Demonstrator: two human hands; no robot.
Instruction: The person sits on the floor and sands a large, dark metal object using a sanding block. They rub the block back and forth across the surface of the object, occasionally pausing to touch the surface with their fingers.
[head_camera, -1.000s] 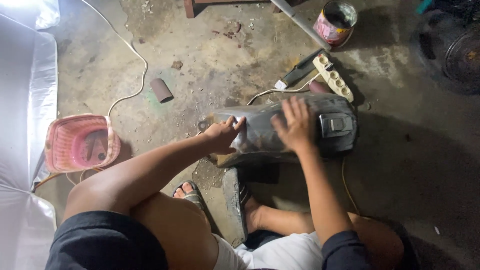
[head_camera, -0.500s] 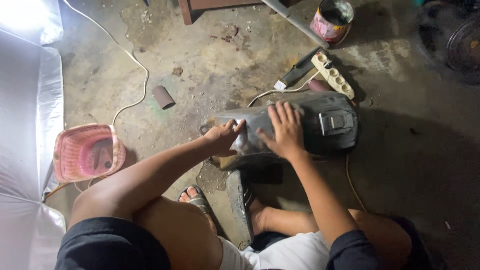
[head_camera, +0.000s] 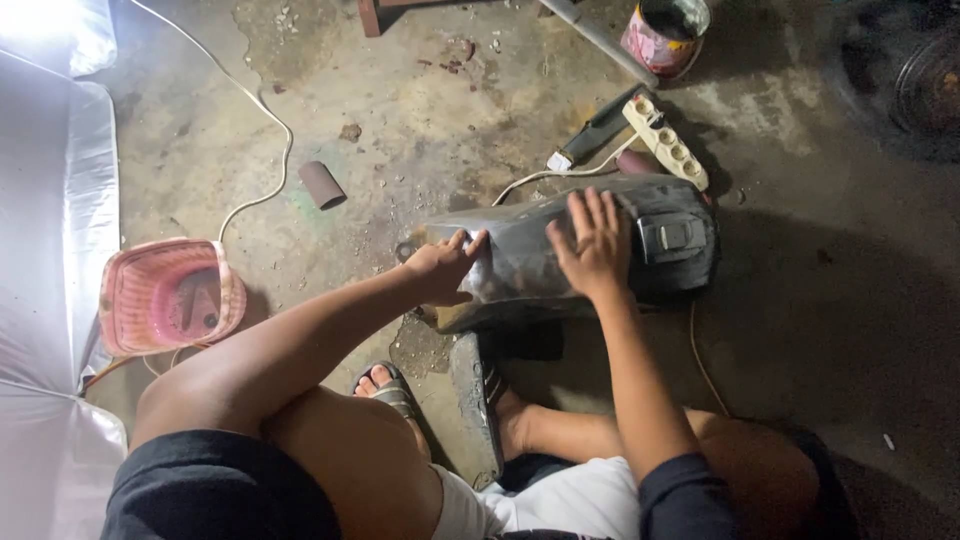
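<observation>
While bare concrete floor lies open toward its far left edge, the dark curved panel sits hemmed by a white power strip. Its surface looks dull, scuffed. Left hand grips its end; right hand lies flat, fingers spread.

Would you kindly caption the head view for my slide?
Left hand and right hand rest on a dark curved panel on the concrete floor.

Single head-worn camera, looking steeply down over seated person's knees at concrete floor. Close range: both forearms fill lower frame, dark panel centre, pink basket at left edge. No second view.
</observation>
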